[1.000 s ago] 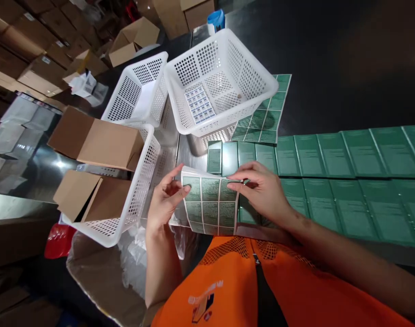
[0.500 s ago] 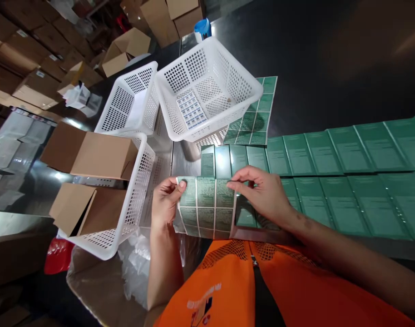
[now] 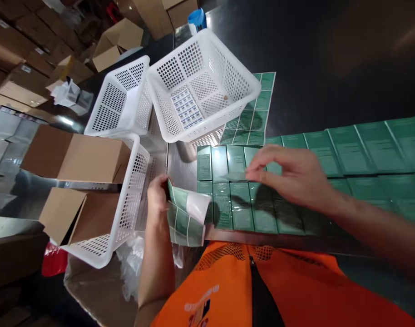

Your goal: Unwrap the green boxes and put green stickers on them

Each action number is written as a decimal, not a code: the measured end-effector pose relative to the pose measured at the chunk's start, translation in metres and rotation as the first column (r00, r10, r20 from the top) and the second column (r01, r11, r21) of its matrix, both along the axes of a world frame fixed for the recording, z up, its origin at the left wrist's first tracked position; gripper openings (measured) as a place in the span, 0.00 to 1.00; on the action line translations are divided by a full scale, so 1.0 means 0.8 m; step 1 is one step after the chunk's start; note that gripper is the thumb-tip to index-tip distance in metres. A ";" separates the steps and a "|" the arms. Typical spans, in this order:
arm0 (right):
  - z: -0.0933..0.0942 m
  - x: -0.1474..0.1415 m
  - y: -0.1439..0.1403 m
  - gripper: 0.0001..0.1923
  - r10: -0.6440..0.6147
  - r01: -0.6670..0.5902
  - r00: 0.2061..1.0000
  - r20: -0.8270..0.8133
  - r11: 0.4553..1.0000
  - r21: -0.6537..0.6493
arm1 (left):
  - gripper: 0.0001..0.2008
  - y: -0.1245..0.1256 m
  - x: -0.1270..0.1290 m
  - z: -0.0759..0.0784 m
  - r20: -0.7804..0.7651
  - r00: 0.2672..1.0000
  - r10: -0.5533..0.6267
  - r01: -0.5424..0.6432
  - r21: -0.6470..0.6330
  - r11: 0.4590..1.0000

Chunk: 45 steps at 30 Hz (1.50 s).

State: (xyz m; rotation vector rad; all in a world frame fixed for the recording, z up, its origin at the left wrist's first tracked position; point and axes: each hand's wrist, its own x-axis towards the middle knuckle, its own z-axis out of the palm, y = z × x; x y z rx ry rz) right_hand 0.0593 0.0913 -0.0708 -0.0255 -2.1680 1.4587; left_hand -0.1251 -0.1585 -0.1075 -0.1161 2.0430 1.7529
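Since the earlier frame the right hand [image 3: 292, 175] has left the label sheet [image 3: 185, 215] and swung out over the rows of green boxes [image 3: 262, 211] along the bench's near edge. Its fingers [image 3: 253, 170] pinch something thin and blurred, likely a peeled green label, held flat above the boxes so the sticky side stays free. The left hand [image 3: 158, 195] grips the sheet at the bench's near left corner, fingers closed on its edge, the sheet curling so that its white backing shows. Boxes lie side by side, faces up. Behind them a white basket [image 3: 241, 77] rests partly on a second green sheet [image 3: 258, 116].
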 end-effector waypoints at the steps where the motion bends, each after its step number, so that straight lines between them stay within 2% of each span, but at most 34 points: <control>1: -0.006 -0.016 0.012 0.07 -0.038 0.046 0.993 0.112 0.997 -0.065 | 0.19 0.006 0.006 -0.001 -0.006 1.000 -0.025 0.025 -0.022 0.999; 3: -0.020 -0.048 0.029 0.12 -0.006 0.062 0.958 0.287 0.980 -0.188 | 0.21 0.020 0.021 -0.002 -0.047 0.984 -0.170 0.162 -0.134 0.978; 4: -0.027 -0.062 0.034 0.13 0.037 0.049 0.938 0.344 0.970 -0.239 | 0.20 0.027 0.029 0.000 -0.084 0.957 -0.276 0.252 -0.222 0.942; 5: -0.033 -0.073 0.038 0.14 0.077 0.035 0.918 0.388 0.961 -0.273 | 0.20 0.032 0.036 0.002 -0.125 0.913 -0.387 0.332 -0.322 0.887; 7: -0.041 -0.091 0.039 0.13 0.131 0.018 0.879 0.459 0.952 -0.307 | 0.20 0.041 0.047 0.006 -0.184 0.810 -0.556 0.413 -0.495 0.765; 9: -0.046 -0.101 0.036 0.11 0.168 0.010 0.848 0.503 0.943 -0.332 | 0.21 0.046 0.052 0.006 -0.180 0.765 -0.619 0.441 -0.554 0.706; 12: -0.054 -0.110 0.031 0.07 0.211 -0.001 0.822 0.530 0.929 -0.370 | 0.21 0.051 0.052 -0.003 -0.116 0.745 -0.657 0.505 -0.546 0.669; 15: -0.068 -0.114 0.029 0.07 0.205 -0.024 0.834 0.512 0.941 -0.338 | 0.17 0.055 0.050 -0.017 -0.139 0.724 -0.675 0.519 -0.536 0.666; 20: -0.082 -0.115 0.026 0.09 0.045 -0.024 0.866 0.498 0.998 -0.050 | 0.15 0.067 0.051 -0.027 -0.128 0.708 -0.694 0.548 -0.519 0.655; 23: -0.084 -0.116 0.024 0.07 -0.046 -0.008 0.866 0.499 0.995 0.104 | 0.15 0.072 0.051 -0.028 -0.100 0.709 -0.698 0.557 -0.528 0.641; 26: -0.090 -0.116 0.022 0.07 -0.092 0.006 0.875 0.474 0.984 0.181 | 0.16 0.074 0.049 -0.028 -0.078 0.708 -0.702 0.551 -0.561 0.618; 31: -0.101 -0.116 0.019 0.08 -0.127 0.021 0.877 0.464 0.974 0.227 | 0.16 0.078 0.046 -0.031 -0.049 0.704 -0.709 0.553 -0.588 0.590; 37: -0.101 -0.113 0.018 0.08 -0.139 0.020 0.872 0.469 0.968 0.249 | 0.16 0.084 0.045 -0.030 -0.060 0.710 -0.702 0.539 -0.595 0.596; 42: -0.103 -0.110 0.011 0.08 -0.165 0.025 0.870 0.465 0.956 0.293 | 0.16 0.094 0.044 -0.023 -0.044 0.687 -0.726 0.507 -0.687 0.521; 44: -0.105 -0.109 0.007 0.09 -0.217 0.087 0.878 0.428 0.949 0.303 | 0.16 0.096 0.043 -0.023 -0.058 0.665 -0.745 0.496 -0.711 0.498; 45: -0.107 -0.109 0.006 0.13 -0.254 0.131 0.878 0.407 0.943 0.305 | 0.16 0.095 0.043 -0.023 -0.064 0.654 -0.754 0.495 -0.717 0.490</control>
